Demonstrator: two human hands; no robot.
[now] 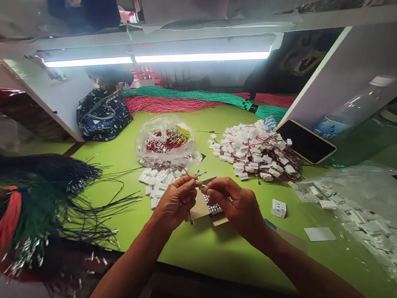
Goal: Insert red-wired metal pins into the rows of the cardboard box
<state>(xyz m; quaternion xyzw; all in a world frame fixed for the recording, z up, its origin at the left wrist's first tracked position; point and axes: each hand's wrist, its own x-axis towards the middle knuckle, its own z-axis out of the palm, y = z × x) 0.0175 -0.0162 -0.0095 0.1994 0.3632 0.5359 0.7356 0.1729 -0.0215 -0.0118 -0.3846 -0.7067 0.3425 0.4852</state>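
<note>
Head view — left hand pinches red wire — right hand half-curled

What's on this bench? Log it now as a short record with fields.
left hand: pinches a thin red wire
right hand: above a tan cardboard piece
nearby: small white plastic connectors, a clear plastic bag of red wires
right of hands: a heap of white connectors with red wires, a black smartphone
surface: lime-green work table
left edge: long black wire bundles
</note>
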